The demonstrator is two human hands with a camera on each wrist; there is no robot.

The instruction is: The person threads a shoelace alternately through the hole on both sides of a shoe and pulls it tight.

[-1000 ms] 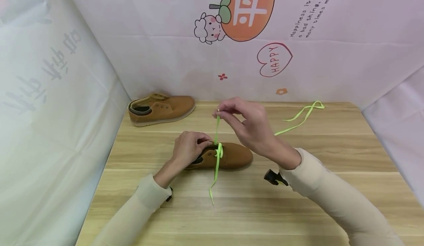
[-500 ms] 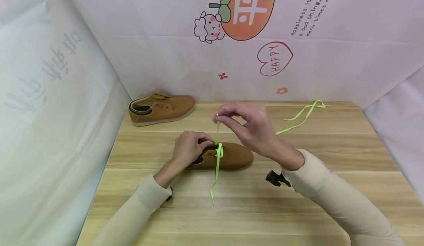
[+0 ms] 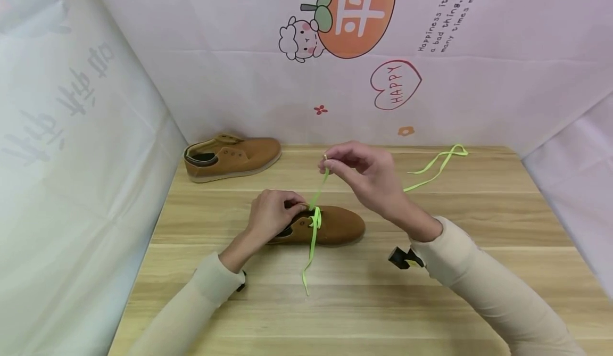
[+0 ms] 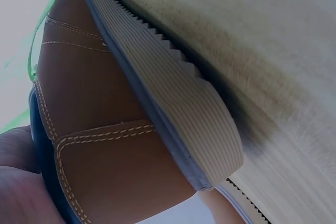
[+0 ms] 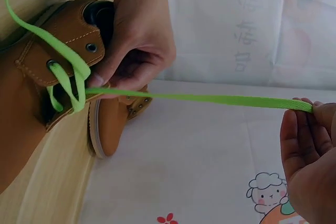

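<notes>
A brown leather shoe point(image 3: 342, 225) lies on the wooden table, toe to the right. My left hand point(image 3: 270, 215) pinches the far eyelet flap by the shoe's opening; the right wrist view shows its thumb point(image 5: 97, 80) on the flap's edge. Between thumb and fingertips, my right hand point(image 3: 371, 180) pinches the end of a neon green shoelace point(image 5: 210, 98), held above the shoe. From the flap to those fingers the lace runs taut. Its other end hangs over the near side onto the table. In the left wrist view, the shoe's heel and ribbed sole point(image 4: 173, 82) fill much of the picture.
A second brown shoe point(image 3: 234, 158), without a lace, stands at the table's back left. Another green lace point(image 3: 438, 170) lies loosely at the back right, partly hidden by the right arm. Printed white cloth point(image 3: 230, 79) walls in the back and sides.
My right hand has dipped slightly, then moved right and a little up. The lace went from nearly upright to slanting right. My left hand and the shoe have stayed put.
</notes>
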